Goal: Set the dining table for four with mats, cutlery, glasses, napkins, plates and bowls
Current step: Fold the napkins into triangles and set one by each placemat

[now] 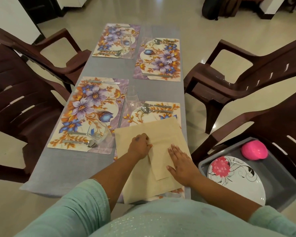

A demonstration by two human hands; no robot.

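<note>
Several floral mats lie on the grey table (pixel 72 166), each with cutlery. Beige napkins (pixel 143 183) are spread over the near right mat (pixel 161 115). My left hand (pixel 139 146) pinches a fold of the top napkin (pixel 162 151) with curled fingers. My right hand (pixel 179 161) lies flat on that same napkin, fingers straight. A tall glass (pixel 131 98) stands between the near mats, and another glass (pixel 97 134) sits on the near left mat (pixel 85 113). Two far mats (pixel 116 40) (pixel 159 60) also carry cutlery and a faint glass.
A grey tray (pixel 280 183) at my right holds a white plate with a pink flower (pixel 236 178) and a pink bowl (pixel 254 149). Brown plastic chairs (pixel 243 69) (pixel 20 100) stand on both sides of the table.
</note>
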